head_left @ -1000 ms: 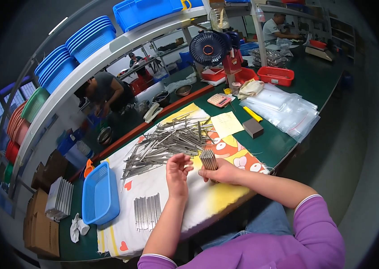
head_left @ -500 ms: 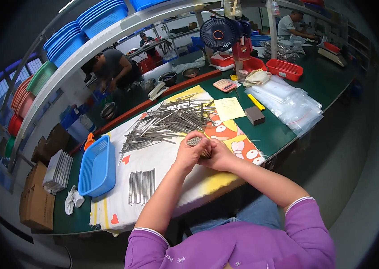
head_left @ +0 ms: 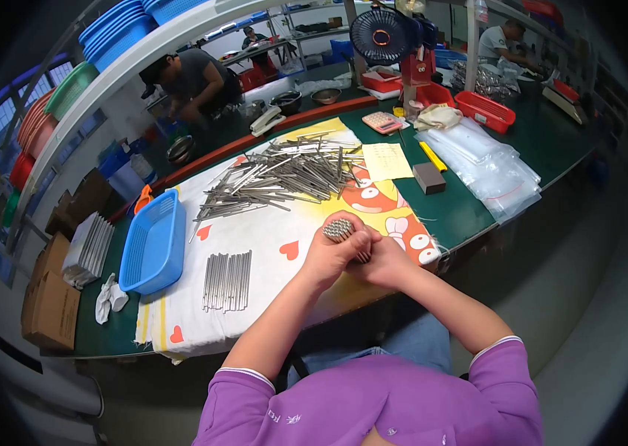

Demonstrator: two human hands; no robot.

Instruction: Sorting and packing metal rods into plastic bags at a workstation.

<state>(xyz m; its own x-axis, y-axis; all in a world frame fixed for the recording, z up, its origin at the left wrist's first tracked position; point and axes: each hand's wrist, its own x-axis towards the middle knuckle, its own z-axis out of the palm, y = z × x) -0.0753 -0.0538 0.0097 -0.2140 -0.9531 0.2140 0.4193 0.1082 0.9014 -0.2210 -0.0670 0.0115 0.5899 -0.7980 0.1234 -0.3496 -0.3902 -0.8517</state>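
The left hand and right hand kept a closed grip round a rod bundle. One row lay aligned; the pile seemed unsorted.

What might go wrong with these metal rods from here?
The bundle of rods is held between the left hand and right hand; if the grip loosens, rods might slip out. The pile of rods lies crisscrossed, so a knock could scatter it. The row of rods lies near the left forearm, which might brush it.
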